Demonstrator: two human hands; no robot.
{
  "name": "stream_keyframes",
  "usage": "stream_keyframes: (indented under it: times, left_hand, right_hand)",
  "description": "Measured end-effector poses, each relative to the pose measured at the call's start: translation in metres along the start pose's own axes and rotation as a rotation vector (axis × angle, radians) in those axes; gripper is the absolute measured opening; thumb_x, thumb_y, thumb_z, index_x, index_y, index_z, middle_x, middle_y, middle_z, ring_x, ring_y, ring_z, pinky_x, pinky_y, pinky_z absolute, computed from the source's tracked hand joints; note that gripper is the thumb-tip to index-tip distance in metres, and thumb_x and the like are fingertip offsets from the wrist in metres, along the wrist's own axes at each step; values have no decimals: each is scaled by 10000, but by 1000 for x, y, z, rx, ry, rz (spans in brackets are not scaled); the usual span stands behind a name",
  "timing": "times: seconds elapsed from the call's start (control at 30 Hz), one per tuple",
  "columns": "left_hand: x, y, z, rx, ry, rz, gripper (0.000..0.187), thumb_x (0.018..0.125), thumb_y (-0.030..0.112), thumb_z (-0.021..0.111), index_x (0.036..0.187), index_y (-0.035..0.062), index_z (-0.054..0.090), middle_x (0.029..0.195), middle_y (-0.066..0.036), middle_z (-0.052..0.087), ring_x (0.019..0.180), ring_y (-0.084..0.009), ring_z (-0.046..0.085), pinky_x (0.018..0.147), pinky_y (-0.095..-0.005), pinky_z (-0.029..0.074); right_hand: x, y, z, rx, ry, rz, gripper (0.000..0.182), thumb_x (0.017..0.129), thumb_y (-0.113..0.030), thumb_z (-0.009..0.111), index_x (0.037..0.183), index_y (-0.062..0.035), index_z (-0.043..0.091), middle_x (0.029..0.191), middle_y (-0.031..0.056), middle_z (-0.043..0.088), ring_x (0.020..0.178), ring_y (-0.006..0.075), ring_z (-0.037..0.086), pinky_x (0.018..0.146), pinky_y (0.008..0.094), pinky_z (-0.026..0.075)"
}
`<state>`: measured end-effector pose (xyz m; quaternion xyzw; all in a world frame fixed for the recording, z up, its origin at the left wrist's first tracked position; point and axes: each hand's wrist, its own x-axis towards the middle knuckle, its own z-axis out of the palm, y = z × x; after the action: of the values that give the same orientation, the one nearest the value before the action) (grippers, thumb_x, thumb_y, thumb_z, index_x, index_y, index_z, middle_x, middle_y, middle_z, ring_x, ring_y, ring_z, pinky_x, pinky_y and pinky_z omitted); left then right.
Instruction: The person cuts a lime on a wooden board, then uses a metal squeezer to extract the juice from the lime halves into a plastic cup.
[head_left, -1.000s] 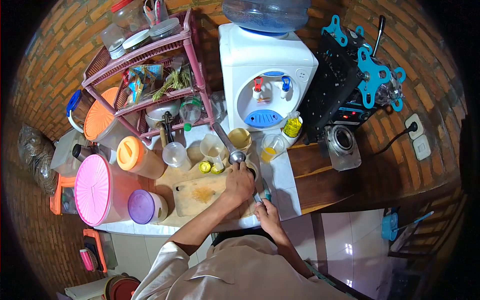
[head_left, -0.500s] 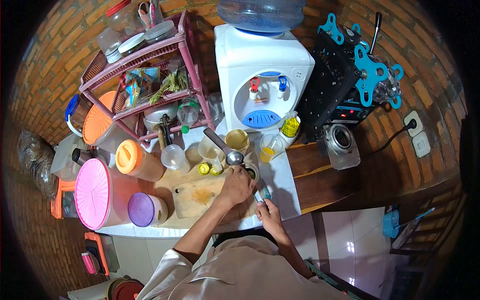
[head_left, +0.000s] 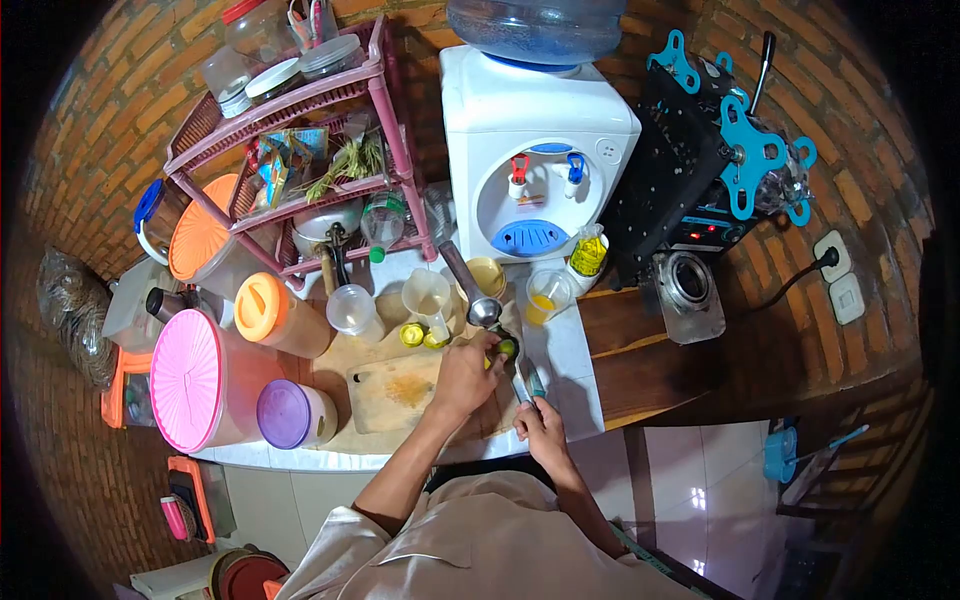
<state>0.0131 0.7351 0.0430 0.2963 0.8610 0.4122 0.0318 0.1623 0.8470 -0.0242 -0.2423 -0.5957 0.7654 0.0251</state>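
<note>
My left hand [head_left: 466, 377] is closed, its fingertips on a green lime [head_left: 508, 348]. Its palm faces down, right of the wooden cutting board [head_left: 375, 402]. In my right hand [head_left: 541, 428] is a knife [head_left: 526, 376], its fingers wrapped round the teal handle and the blade pointing up toward the lime. A metal citrus squeezer [head_left: 484, 313] lies just beyond my left hand, its long handle slanting back to the left. Several yellow-green squeezed lime pieces [head_left: 412, 334] sit beside a clear measuring cup [head_left: 428, 294]. Orange-yellow liquid shows in a clear cup [head_left: 547, 297].
A white water dispenser [head_left: 540, 110] stands at the back, next to a pink rack [head_left: 385, 120] of jars and packets. Lidded tubs [head_left: 186, 370] line the left side. A black machine with teal knobs [head_left: 660, 150] stands right. The counter's front edge is close to my body.
The lime at my left fingertips has come into clearer view as that hand drew slightly left. My right hand keeps its hold on the knife. The whole view has shifted a little.
</note>
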Motion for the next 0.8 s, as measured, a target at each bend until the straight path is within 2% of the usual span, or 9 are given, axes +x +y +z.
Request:
stream_keyframes:
  times: [0.1, 0.17, 0.2, 0.3, 0.37, 0.5, 0.63, 0.7, 0.8]
  left_hand:
    - [-16, -1, -19, -70, 119, -66, 234, 813, 113, 699, 1008, 3, 631, 858, -199, 692, 808, -378, 656, 745, -455, 510]
    - [-30, -15, -35, -50, 255, -288, 219, 828, 98, 689, 1000, -17, 619, 877, -203, 683, 788, -380, 642, 730, -468, 503]
    - [-35, -29, -39, -50, 255, -288, 219, 828, 98, 689, 1000, -17, 619, 877, -203, 683, 788, -380, 642, 730, -468, 503]
    - [-39, -80, -35, 160, 390, -390, 204, 838, 77, 674, 1003, -21, 605, 925, -191, 669, 847, -377, 617, 761, -472, 484]
    - [-31, -97, -30, 302, 403, -200, 182, 851, 51, 652, 1012, -12, 593, 960, -189, 654, 912, -379, 579, 814, -467, 456]
    - [-19, -121, -16, 326, 306, -68, 150, 838, 61, 668, 975, 18, 626, 958, -179, 668, 930, -372, 575, 832, -463, 435]
    - [-16, -135, -4, 236, 239, -93, 125, 812, 66, 684, 933, 43, 664, 976, -162, 675, 941, -368, 575, 850, -455, 432]
    - [-16, -137, -4, 277, 209, -34, 160, 825, 112, 661, 979, 70, 658, 981, -104, 674, 944, -327, 570, 817, -438, 413]
    - [-18, -125, -9, 387, 249, 52, 197, 816, 98, 662, 1010, 62, 657, 1013, -130, 664, 947, -328, 568, 818, -451, 413]
  right_hand:
    - [1, 1, -1, 8, 11, -9, 199, 1001, -185, 488, 894, -22, 531, 637, -2, 490, 542, 72, 424, 507, 234, 353]
    - [0, -1, -1, 13, 16, -16, 200, 995, -191, 494, 879, -34, 536, 635, -13, 492, 535, 60, 413, 497, 225, 340]
    - [0, -4, 0, 25, 15, -22, 197, 994, -187, 495, 878, -34, 535, 636, -11, 492, 539, 61, 415, 500, 225, 340]
    - [0, -6, 1, 37, 5, -28, 190, 990, -179, 497, 878, -31, 537, 637, -9, 491, 545, 61, 416, 506, 225, 340]
    - [0, -6, 1, 32, 2, -28, 187, 989, -175, 498, 879, -29, 539, 637, -9, 490, 548, 62, 417, 508, 226, 341]
    - [-2, -8, 2, 17, 12, -22, 184, 984, -169, 500, 885, -22, 549, 638, -10, 492, 550, 62, 420, 513, 226, 344]
    - [-2, -7, 2, -2, 27, -32, 183, 979, -166, 502, 898, -12, 557, 642, -8, 500, 554, 63, 427, 517, 226, 350]
    - [-4, -10, 3, -17, 31, -29, 196, 992, -163, 483, 911, 4, 547, 636, 5, 494, 556, 74, 434, 529, 234, 363]
    - [-2, -7, 2, -11, 34, -29, 204, 995, -172, 485, 921, 6, 551, 637, 5, 494, 557, 74, 434, 530, 235, 364]
